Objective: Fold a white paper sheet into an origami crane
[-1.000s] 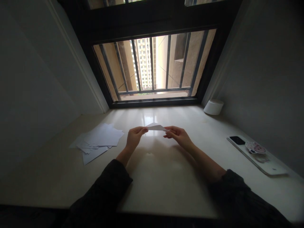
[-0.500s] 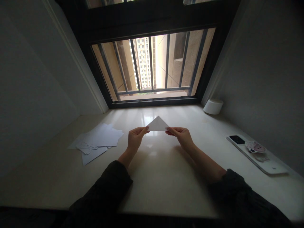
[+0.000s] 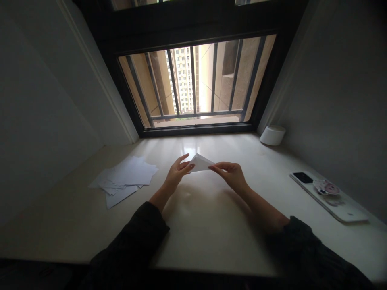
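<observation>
A small white sheet of paper [image 3: 200, 162], folded into a triangle, is held up between my two hands above the sill. My left hand [image 3: 176, 172] grips its left corner with the thumb in front, while the index finger is lifted away from the paper. At the right corner, my right hand [image 3: 232, 174] pinches the paper between thumb and fingers. The triangle is tilted, its peak toward the window and its right side a little nearer to me.
On the pale sill [image 3: 193, 233], a pile of loose white papers [image 3: 128, 175] lies to the left. A phone [image 3: 329, 197] with a round pink grip lies to the right. Behind it, a white rounded object [image 3: 272, 135] stands by the wall. A dark-framed window [image 3: 196, 129] with bars closes off the back.
The paper triangle has tilted and turned, its peak shifting slightly left and down. My left hand has moved a little right, its index finger lifting off. The right hand keeps its pinch.
</observation>
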Demonstrator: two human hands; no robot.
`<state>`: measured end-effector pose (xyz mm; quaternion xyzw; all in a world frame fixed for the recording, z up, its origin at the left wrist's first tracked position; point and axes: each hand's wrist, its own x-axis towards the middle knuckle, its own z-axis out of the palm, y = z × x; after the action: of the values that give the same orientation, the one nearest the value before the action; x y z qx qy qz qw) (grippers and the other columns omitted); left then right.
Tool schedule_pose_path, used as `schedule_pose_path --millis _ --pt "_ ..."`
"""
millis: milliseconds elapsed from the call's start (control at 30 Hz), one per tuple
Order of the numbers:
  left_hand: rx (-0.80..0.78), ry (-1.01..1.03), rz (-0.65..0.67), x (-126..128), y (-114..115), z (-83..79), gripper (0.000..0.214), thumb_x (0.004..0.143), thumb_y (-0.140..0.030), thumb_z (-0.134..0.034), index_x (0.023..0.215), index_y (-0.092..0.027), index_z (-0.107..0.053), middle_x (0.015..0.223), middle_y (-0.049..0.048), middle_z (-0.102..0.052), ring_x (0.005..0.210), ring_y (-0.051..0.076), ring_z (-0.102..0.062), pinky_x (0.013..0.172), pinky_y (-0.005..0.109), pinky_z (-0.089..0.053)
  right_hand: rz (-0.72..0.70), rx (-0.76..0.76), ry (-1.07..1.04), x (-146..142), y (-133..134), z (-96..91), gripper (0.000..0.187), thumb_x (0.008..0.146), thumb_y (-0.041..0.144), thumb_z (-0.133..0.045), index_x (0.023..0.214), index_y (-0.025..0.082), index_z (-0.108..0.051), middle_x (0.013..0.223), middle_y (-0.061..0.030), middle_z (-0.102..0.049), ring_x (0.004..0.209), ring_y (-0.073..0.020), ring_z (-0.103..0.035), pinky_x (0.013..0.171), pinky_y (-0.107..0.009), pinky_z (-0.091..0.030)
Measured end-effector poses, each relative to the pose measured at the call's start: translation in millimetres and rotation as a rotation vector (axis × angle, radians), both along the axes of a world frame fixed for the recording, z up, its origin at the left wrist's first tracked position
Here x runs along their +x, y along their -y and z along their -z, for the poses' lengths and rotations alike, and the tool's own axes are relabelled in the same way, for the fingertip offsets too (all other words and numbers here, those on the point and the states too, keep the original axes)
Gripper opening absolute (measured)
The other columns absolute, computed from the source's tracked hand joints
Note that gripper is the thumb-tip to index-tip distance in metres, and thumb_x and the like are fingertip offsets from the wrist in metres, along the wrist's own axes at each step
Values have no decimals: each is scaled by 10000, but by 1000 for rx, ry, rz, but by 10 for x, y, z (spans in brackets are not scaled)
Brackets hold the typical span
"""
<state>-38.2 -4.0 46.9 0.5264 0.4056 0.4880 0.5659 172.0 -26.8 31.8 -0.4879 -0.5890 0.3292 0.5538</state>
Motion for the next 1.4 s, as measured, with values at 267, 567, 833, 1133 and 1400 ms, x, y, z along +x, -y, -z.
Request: schedule_pose_path --millis 267,567,833,1133,1400 --pt "67 32 -104 153 105 20 480 644 -366 -745 1067 -154 -665 917 76 -725 817 217 -668 779 352 -515 -200 -25 -180 -108 47 -20 248 678 435 -697 797 218 -718 898 -46 -717 833 -214 -652 746 -332 -516" --pt "136 21 -119 326 207 109 466 664 -343 -734 1096 -187 -658 911 52 -729 818 213 -671 797 353 -520 -71 -55 -186 -191 119 9 388 679 419 -702 1017 230 -695 909 -40 -725 804 -223 -663 692 -332 -528" --pt "236 -108 -168 300 189 160 427 691 -356 -708 1089 -207 -661 1004 42 -707 871 215 -662 850 349 -504 -44 23 -156 -184 135 16 310 679 381 -713 963 258 -716 1009 -39 -711 965 -256 -644 836 -390 -518" --pt "327 -195 -206 292 234 100 363 727 -352 -678 1067 -224 -670 1049 35 -685 922 243 -657 848 363 -508 -30 21 -144 -188 154 -3 281 682 374 -710 936 257 -721 936 -36 -725 865 -239 -666 738 -361 -536" --pt "332 -193 -239 287 228 117 340 735 -339 -676 1054 -223 -675 1017 31 -696 934 246 -657 863 375 -506 -19 19 -100 -179 149 16 301 685 386 -709 955 253 -721 932 -34 -729 857 -247 -671 738 -365 -541"
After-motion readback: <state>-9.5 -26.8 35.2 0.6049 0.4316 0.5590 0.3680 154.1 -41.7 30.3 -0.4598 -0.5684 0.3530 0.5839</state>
